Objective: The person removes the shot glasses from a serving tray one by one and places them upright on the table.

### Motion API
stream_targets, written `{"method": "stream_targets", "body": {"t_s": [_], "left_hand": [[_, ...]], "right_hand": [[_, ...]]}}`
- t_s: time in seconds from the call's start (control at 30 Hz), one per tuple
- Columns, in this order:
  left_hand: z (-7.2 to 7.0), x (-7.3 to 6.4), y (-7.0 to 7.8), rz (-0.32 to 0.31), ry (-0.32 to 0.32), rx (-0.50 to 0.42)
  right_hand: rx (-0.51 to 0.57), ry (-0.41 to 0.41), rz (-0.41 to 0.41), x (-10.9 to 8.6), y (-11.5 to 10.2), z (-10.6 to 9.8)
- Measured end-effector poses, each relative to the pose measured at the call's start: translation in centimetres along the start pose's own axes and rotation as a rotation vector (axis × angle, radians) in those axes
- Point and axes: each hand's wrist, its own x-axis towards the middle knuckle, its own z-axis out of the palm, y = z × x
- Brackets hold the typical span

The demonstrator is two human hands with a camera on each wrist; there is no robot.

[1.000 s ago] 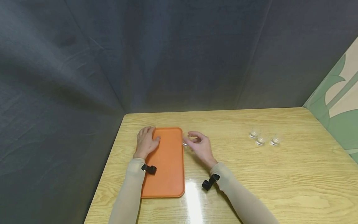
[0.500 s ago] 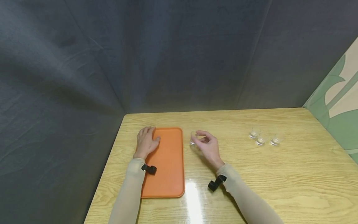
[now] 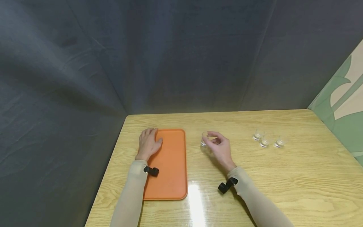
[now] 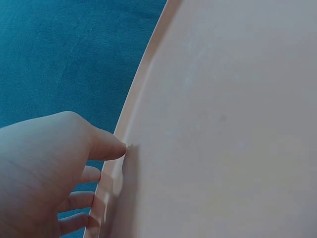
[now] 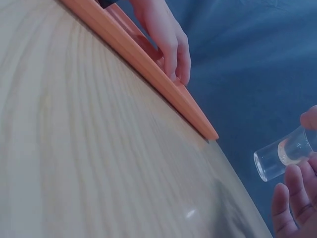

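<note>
In the head view my left hand (image 3: 148,145) lies at the left side of an orange tray (image 3: 173,176) on the table. The left wrist view shows its thumb (image 4: 111,145) over the inside of the tray's rim (image 4: 130,106), the other fingers against the outer side. To the right of the tray, my right hand (image 3: 220,149) pinches a small clear shot glass (image 3: 203,142) between thumb and fingers. That shot glass (image 5: 280,152) appears tilted in the right wrist view, its thick base facing away from the palm.
Three more clear glasses (image 3: 264,142) stand close together on the wooden table (image 3: 297,176), further right. Dark cloth (image 3: 198,63) hangs behind the table and along its left side. A green-and-cream patterned surface (image 3: 348,104) borders the right.
My right hand has moved right, away from the tray's edge, carrying the shot glass with it. The left hand and the tray have stayed where they were.
</note>
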Motion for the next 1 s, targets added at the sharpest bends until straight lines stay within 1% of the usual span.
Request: {"method": "stream_targets", "body": {"t_s": [0.27,0.53,0.7,0.8,0.9,1.0], "left_hand": [[-0.1,0.0,0.1,0.001,0.007,0.0],[-0.1,0.1,0.1,0.007,0.013,0.007],[-0.3,0.1,0.1,0.001,0.009,0.008],[-0.2,0.1,0.0,-0.002,0.008,0.008],[-0.1,0.1,0.0,-0.007,0.008,0.003],[0.0,0.0,0.0,-0.008,0.002,0.003]], "right_hand": [[-0.03,0.044,0.004,0.0,0.4,-1.9],[-0.036,0.08,0.012,0.0,-0.3,-4.4],[-0.039,0.109,0.038,-0.1,-0.3,-5.8],[-0.059,0.121,0.051,-0.2,0.1,-6.8],[-0.076,0.139,0.044,-0.1,0.5,-7.9],[-0.076,0.182,0.021,-0.1,0.7,-9.1]]}}
